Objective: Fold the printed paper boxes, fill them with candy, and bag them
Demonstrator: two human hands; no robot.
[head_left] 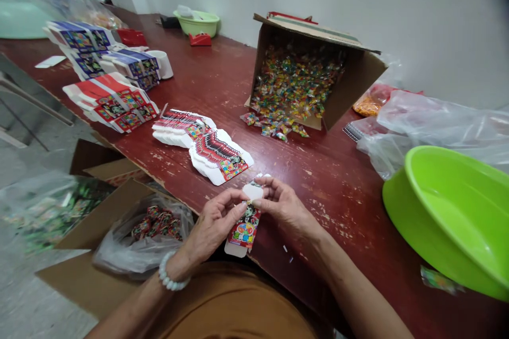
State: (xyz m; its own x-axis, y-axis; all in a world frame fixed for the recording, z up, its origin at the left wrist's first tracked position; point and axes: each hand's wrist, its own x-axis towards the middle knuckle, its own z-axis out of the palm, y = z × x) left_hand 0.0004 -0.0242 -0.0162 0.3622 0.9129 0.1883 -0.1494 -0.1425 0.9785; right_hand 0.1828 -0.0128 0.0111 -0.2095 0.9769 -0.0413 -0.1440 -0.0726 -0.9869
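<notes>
Between my two hands, at the near edge of the table, is a small printed candy box [244,228] in red, black and white, its white flaps unfolded at both ends. My left hand [217,222], with a beaded bracelet at the wrist, grips its left side between thumb and fingers. The thumb and fingers of my right hand [282,204] pinch the upper end by the white flap. Just beyond lie fanned stacks of flat printed boxes [222,156] of the same kind. Farther back, wrapped candies [294,85] fill a cardboard carton [353,90] tipped on its side, some spilling onto the table.
Strapped bundles of flat boxes [113,100] stand at the left. A lime-green basin [413,196] and clear plastic bags [437,122] occupy the right. Below the table edge, an open carton [79,286] holds a plastic bag of small packets [157,225]. A red tape dispenser [200,39] sits far back.
</notes>
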